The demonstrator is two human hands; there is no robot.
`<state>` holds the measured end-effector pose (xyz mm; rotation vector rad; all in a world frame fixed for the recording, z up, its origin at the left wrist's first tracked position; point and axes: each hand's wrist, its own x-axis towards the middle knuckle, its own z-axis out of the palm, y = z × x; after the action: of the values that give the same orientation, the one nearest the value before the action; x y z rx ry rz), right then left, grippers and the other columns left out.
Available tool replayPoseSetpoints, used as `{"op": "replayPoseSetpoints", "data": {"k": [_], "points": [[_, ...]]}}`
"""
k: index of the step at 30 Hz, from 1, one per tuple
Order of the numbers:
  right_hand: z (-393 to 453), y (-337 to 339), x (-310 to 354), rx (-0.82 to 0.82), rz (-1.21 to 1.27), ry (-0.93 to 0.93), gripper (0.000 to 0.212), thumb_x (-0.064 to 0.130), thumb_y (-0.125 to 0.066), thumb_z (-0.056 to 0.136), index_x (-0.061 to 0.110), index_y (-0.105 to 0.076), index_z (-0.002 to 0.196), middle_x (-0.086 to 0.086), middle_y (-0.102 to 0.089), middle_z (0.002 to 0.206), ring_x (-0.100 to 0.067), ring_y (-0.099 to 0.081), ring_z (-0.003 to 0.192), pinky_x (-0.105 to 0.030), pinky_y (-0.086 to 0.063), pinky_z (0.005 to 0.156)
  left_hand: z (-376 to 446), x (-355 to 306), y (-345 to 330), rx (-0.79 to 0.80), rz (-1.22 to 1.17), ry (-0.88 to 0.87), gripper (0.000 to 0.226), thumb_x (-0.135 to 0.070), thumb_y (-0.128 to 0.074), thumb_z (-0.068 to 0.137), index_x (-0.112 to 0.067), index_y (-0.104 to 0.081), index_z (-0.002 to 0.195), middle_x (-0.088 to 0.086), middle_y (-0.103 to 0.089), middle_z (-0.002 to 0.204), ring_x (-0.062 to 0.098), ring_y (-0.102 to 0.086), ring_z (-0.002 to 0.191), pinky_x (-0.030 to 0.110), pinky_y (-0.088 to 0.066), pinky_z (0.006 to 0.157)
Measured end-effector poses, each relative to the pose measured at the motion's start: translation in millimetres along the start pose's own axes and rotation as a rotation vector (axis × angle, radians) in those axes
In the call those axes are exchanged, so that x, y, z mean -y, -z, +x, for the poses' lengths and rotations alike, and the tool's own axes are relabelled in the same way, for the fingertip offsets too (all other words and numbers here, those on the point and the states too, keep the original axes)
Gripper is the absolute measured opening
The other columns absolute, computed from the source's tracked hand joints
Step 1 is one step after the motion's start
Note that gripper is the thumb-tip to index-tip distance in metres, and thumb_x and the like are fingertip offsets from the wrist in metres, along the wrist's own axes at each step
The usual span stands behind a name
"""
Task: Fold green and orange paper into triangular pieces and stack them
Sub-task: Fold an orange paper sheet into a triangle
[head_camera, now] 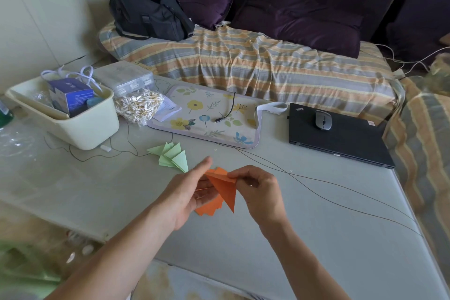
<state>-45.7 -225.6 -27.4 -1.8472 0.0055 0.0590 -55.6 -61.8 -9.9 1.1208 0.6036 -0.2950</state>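
Observation:
An orange folded paper triangle [226, 190] hangs point-down above the table, pinched at its top edge by my right hand [259, 192]. My left hand [188, 192] is at its left side, fingers stretched along the paper and touching it. Below them a small pile of orange folded pieces [209, 208] lies on the table, partly hidden by my left hand. Farther back and to the left, several light green folded triangles [173, 157] lie overlapped in a fanned stack on the table.
A cream tub [85, 129] with boxes stands at the left, a bag of cotton swabs [138, 107] beside it. A floral mat [207, 117] with a cable lies behind the papers. A black laptop [341, 139] with a mouse [323, 120] sits right. Thin wires cross the table [316, 238].

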Motion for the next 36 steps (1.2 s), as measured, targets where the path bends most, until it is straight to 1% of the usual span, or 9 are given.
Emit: {"op": "replayPoseSetpoints", "data": {"k": [3, 6, 11, 14, 20, 24, 28, 32, 36], "points": [[-1, -1, 2, 0.007, 0.005, 0.002, 0.035, -0.004, -0.06, 0.085, 0.026, -0.078, 0.086, 0.007, -0.075, 0.086, -0.014, -0.07, 0.081, -0.023, -0.055, 0.074, 4, 6, 2, -0.049, 0.017, -0.064, 0.021, -0.014, -0.076, 0.088, 0.001, -0.073, 0.103, 0.016, -0.075, 0.092, 0.016, -0.072, 0.072, 0.024, -0.061, 0.064], [-1, -2, 1, 0.001, 0.061, -0.046, 0.029, 0.0, -0.061, 0.087, 0.024, -0.072, 0.099, 0.004, -0.074, 0.084, -0.013, -0.067, 0.076, -0.024, -0.055, 0.072, 6, 8, 5, -0.088, 0.031, -0.109, 0.01, -0.005, -0.075, 0.087, -0.001, -0.074, 0.095, 0.014, -0.074, 0.091, 0.015, -0.071, 0.069, 0.022, -0.062, 0.065], [-1, 1, 2, 0.119, 0.164, -0.223, 0.014, 0.001, -0.057, 0.092, 0.004, -0.071, 0.094, -0.006, -0.071, 0.07, -0.014, -0.065, 0.064, -0.027, -0.054, 0.067, 7, 9, 7, -0.111, 0.101, -0.213, 0.016, -0.001, -0.076, 0.085, 0.004, -0.073, 0.1, 0.017, -0.072, 0.092, 0.022, -0.07, 0.077, 0.022, -0.062, 0.067], [1, 1, -2, 0.061, 0.102, -0.212, 0.014, 0.002, -0.059, 0.091, 0.007, -0.072, 0.089, -0.008, -0.073, 0.069, -0.015, -0.064, 0.063, -0.027, -0.054, 0.066, 7, 10, 8, -0.134, 0.139, -0.252, 0.015, 0.004, -0.077, 0.081, 0.005, -0.074, 0.096, 0.019, -0.072, 0.085, 0.026, -0.07, 0.073, 0.024, -0.063, 0.066], [1, 1, -3, 0.037, 0.108, -0.2, 0.016, 0.003, -0.06, 0.092, 0.009, -0.073, 0.086, -0.009, -0.075, 0.071, -0.014, -0.065, 0.062, -0.029, -0.056, 0.067, 9, 13, 9, -0.124, 0.132, -0.199, 0.019, 0.002, -0.079, 0.081, 0.007, -0.074, 0.098, 0.025, -0.073, 0.096, 0.027, -0.07, 0.077, 0.024, -0.063, 0.07], [1, 1, -1, 0.056, 0.175, -0.227, 0.018, 0.002, -0.055, 0.094, 0.007, -0.073, 0.089, -0.013, -0.075, 0.079, -0.017, -0.068, 0.07, -0.038, -0.06, 0.076, 10, 12, 10, -0.115, 0.128, -0.194, 0.025, 0.0, -0.081, 0.078, 0.004, -0.074, 0.102, 0.022, -0.075, 0.099, 0.022, -0.072, 0.075, 0.025, -0.063, 0.071], [-1, 0, 6, 0.104, 0.277, -0.299, 0.028, 0.015, -0.047, 0.103, 0.003, -0.071, 0.096, -0.008, -0.074, 0.081, -0.015, -0.07, 0.069, -0.028, -0.058, 0.067, 9, 11, 10, -0.089, 0.169, -0.216, 0.022, 0.0, -0.081, 0.079, 0.001, -0.076, 0.1, 0.019, -0.076, 0.093, 0.017, -0.073, 0.07, 0.022, -0.062, 0.068], [0, 0, 3, 0.145, 0.267, -0.279, 0.036, 0.032, -0.055, 0.102, 0.001, -0.071, 0.094, -0.008, -0.072, 0.081, -0.017, -0.069, 0.073, -0.029, -0.059, 0.07, 8, 11, 8, -0.06, 0.23, -0.237, 0.016, -0.001, -0.081, 0.079, -0.002, -0.078, 0.095, 0.018, -0.077, 0.09, 0.019, -0.072, 0.072, 0.026, -0.063, 0.074], [1, -4, -5, 0.137, 0.145, -0.22, 0.019, 0.018, -0.066, 0.096, 0.001, -0.071, 0.089, -0.006, -0.066, 0.074, -0.015, -0.06, 0.067, -0.025, -0.055, 0.065, 6, 11, 7, -0.027, 0.265, -0.231, 0.013, -0.002, -0.083, 0.078, -0.005, -0.078, 0.09, 0.013, -0.077, 0.083, 0.019, -0.073, 0.074, 0.034, -0.061, 0.085]]}}
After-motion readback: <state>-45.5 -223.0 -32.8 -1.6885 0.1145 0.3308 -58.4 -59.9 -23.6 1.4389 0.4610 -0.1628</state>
